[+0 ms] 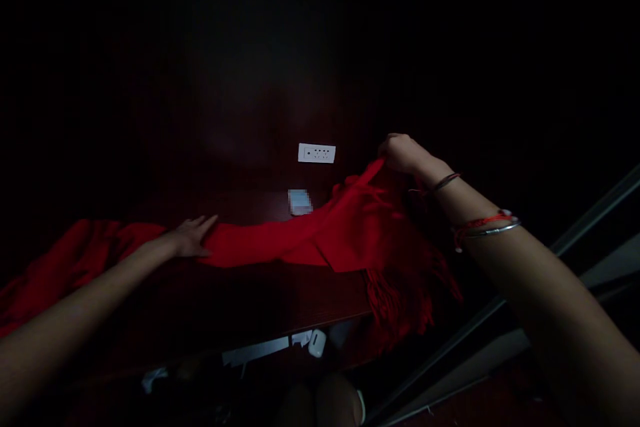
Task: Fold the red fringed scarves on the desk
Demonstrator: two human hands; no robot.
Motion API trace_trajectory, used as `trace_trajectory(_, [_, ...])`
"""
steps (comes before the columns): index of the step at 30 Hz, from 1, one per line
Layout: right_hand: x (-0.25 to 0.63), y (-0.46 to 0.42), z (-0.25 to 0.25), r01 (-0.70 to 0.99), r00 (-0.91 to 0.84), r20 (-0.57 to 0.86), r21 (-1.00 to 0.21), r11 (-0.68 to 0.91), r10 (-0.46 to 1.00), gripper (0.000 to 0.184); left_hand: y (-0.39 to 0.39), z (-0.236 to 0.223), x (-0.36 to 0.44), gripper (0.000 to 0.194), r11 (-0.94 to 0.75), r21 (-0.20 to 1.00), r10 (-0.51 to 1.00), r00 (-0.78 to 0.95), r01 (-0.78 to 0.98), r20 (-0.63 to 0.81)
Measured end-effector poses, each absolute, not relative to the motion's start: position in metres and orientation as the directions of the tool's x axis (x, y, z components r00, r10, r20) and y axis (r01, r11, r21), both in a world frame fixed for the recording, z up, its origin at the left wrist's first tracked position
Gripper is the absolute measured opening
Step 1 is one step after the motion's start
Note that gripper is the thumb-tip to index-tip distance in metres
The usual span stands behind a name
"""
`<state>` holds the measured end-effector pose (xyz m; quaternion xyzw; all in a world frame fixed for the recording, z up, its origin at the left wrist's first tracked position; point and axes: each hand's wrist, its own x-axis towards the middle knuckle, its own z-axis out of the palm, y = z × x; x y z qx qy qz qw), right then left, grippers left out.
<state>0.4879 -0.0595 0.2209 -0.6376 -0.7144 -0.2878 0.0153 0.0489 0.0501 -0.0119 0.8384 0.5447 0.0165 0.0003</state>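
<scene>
A long red scarf with fringed ends lies stretched across a dark wooden desk. My left hand rests flat on it at the left, fingers spread. At the right, my right hand is closed round one edge of the scarf and holds it up off the surface. The raised part hangs in folds, and its fringe drops over the front edge of the desk. The far left portion of the scarf lies bunched beyond my left forearm.
A white wall socket is on the dark back panel. Below it a small pale-blue item, blurred, lies behind the scarf. Under the desk edge are a white earbud case and pale papers. Metal rails run along the right.
</scene>
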Motion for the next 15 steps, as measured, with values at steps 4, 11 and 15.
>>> trace_trajectory(4, [0.498, -0.045, 0.200, 0.933, -0.055, 0.352, 0.351, -0.077, 0.934, 0.025, 0.041, 0.000, 0.109, 0.064, -0.631, 0.013, 0.772, 0.629, 0.776, -0.090])
trace_trajectory(11, [0.533, -0.055, 0.184, 0.957, 0.030, 0.158, 0.281, -0.074, 0.987, 0.029, 0.070, 0.002, 0.083, 0.047, -0.558, -0.067, 0.822, 0.540, 0.827, -0.182])
trace_trajectory(15, [0.516, -0.066, 0.176, 0.963, -0.206, -0.402, 0.081, 0.259, 0.892, 0.021, 0.088, 0.016, 0.095, 0.047, -0.403, -0.140, 0.891, 0.353, 0.904, -0.286])
